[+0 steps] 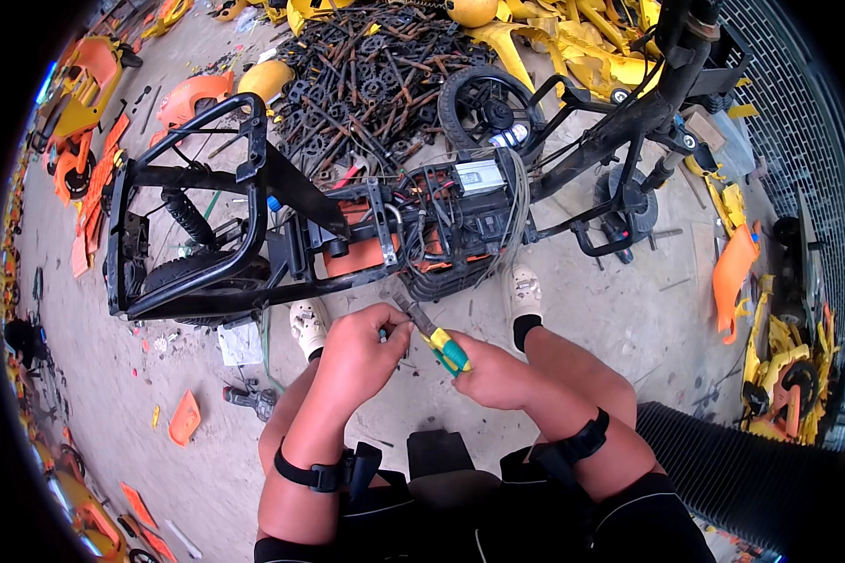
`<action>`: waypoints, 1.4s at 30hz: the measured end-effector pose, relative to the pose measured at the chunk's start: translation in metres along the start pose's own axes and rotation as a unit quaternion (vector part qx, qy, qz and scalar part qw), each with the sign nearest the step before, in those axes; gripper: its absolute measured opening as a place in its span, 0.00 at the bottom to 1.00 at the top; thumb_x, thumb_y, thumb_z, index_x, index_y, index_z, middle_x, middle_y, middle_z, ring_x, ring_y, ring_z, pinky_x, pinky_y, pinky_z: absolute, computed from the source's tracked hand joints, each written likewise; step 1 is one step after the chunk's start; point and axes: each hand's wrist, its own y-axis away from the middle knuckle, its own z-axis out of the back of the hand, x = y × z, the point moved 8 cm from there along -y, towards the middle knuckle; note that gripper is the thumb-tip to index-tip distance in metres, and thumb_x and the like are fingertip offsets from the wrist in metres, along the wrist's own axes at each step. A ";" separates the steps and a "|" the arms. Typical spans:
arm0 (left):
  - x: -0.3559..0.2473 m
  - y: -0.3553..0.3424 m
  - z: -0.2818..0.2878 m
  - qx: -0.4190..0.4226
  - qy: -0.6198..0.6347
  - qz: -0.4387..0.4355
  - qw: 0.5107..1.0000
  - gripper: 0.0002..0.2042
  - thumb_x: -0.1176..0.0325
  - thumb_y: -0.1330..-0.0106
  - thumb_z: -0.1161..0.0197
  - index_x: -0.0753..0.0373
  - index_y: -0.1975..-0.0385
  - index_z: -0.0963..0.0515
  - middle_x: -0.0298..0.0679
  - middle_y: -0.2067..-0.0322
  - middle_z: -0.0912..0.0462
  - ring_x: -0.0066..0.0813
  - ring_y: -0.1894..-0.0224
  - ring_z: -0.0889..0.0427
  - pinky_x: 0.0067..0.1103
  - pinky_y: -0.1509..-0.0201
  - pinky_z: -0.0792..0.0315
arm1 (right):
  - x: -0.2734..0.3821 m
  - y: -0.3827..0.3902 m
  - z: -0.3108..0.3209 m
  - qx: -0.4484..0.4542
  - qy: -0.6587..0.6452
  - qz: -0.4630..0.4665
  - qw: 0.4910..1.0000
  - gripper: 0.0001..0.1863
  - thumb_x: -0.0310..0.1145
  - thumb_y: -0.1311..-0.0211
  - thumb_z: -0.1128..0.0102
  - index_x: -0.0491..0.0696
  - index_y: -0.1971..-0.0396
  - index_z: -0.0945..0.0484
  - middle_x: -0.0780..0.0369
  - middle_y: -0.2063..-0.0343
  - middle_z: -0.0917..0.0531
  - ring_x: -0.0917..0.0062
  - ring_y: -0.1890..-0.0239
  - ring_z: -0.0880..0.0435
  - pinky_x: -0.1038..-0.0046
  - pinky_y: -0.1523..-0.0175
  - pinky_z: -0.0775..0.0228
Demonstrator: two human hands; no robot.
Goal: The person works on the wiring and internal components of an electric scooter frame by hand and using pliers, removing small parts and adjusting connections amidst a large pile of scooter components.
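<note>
My right hand point(493, 373) is closed around the handles of a pair of pliers point(438, 336) with yellow and green grips. Their dark metal jaws point up and left, toward the frame in front of me. Beside the jaws, my left hand point(361, 352) is curled in a pinch; a small dark bit shows at its fingers, too small to name. Just beyond both hands lies a stripped black scooter frame point(253, 202), with bundled cables point(514, 211), wiring and a silver box point(479, 176) exposed in its middle.
A heap of rusty metal cranks and rods point(357, 89) lies behind the frame, near a loose wheel point(488, 108). Yellow plastic panels point(591, 47) pile up at the back right. A power tool point(251, 402) and an orange piece point(185, 418) rest on the concrete at left.
</note>
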 end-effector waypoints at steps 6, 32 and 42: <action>0.000 -0.003 -0.005 0.006 -0.010 0.022 1.000 0.07 0.72 0.36 0.33 0.68 0.64 0.17 0.41 0.75 0.15 0.22 0.73 0.20 0.23 0.66 0.26 | -0.009 -0.003 0.003 0.023 -0.024 -0.026 0.999 0.39 0.19 0.45 0.49 0.49 0.29 0.39 0.51 0.49 0.20 0.62 0.47 0.19 0.67 0.44 0.28; 0.018 0.000 0.017 -0.066 -0.005 -0.064 0.996 0.08 0.66 0.36 0.35 0.64 0.64 0.17 0.44 0.71 0.14 0.44 0.67 0.15 0.32 0.61 0.24 | -0.012 -0.032 -0.013 -0.008 -0.132 0.049 0.990 0.16 0.23 0.37 0.42 0.43 0.49 0.29 0.62 0.67 0.18 0.78 0.70 0.17 0.74 0.66 0.23; 0.002 0.000 0.027 -0.092 0.030 -0.094 0.991 0.09 0.67 0.36 0.33 0.66 0.63 0.17 0.45 0.70 0.14 0.38 0.67 0.14 0.29 0.62 0.23 | 0.008 -0.021 0.001 -0.139 -0.012 0.036 0.990 0.13 0.31 0.35 0.41 0.43 0.53 0.25 0.56 0.74 0.18 0.71 0.76 0.17 0.67 0.69 0.25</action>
